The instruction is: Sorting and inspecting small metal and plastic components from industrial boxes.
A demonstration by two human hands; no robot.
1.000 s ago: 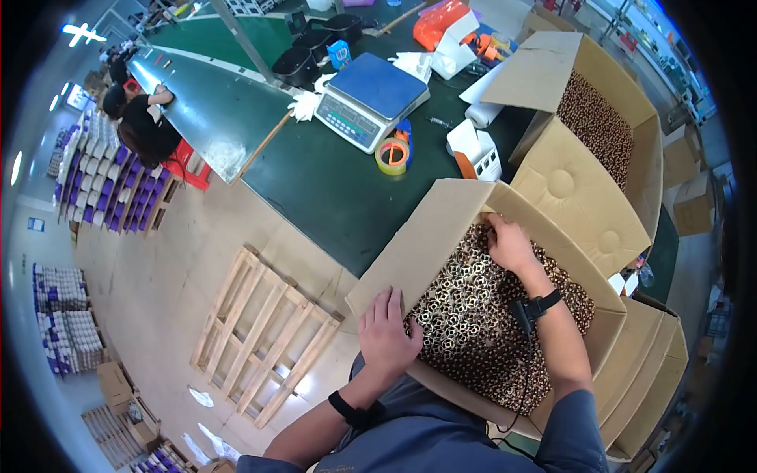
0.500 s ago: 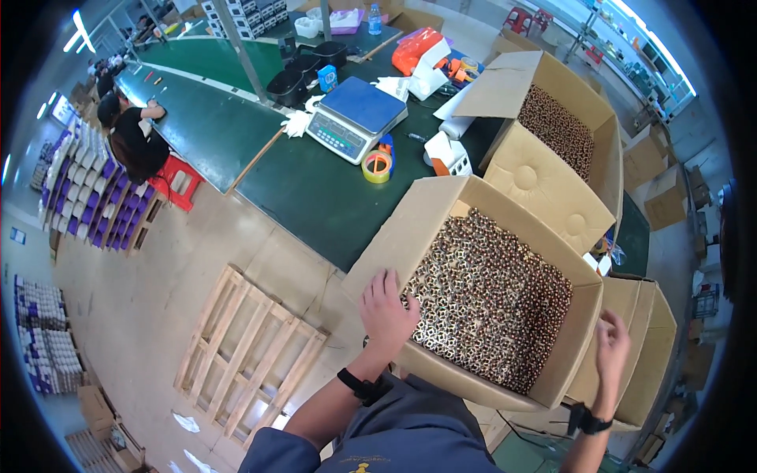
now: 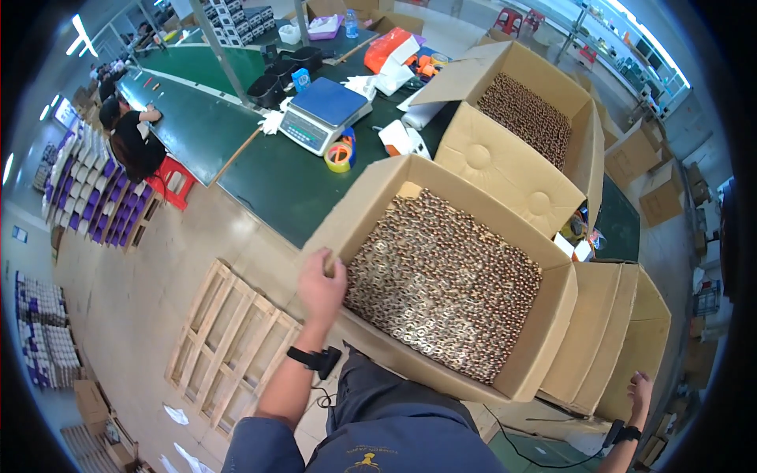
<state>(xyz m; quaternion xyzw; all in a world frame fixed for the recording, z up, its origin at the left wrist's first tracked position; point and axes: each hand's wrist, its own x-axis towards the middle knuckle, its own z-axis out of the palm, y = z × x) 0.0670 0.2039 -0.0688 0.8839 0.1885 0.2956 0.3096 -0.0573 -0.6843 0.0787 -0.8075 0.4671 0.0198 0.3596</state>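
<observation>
A cardboard box (image 3: 544, 343) full of small shiny metal pieces (image 3: 441, 276), brown and gold, stands tilted right in front of me. At its left wall is my left hand (image 3: 322, 290), fingers curled over the edge and closed on it. My right hand (image 3: 640, 391) is off to the lower right, away from that box and over the side of another open cardboard box (image 3: 648, 339). Nothing shows in it, and its fingers are loosely bent and apart. Black bands circle both wrists.
Behind, another open box (image 3: 505, 169) holds similar brown pieces on the green table (image 3: 268, 185). A weighing scale (image 3: 325, 110) and a tape roll (image 3: 339, 156) are left of it. A wooden pallet (image 3: 229, 339) lies on the floor. A person (image 3: 130, 142) sits at the far left.
My right hand has moved down and right, away from the full box. My left hand has closed over the left wall's edge. The whole view has shifted, with the box now further left.
</observation>
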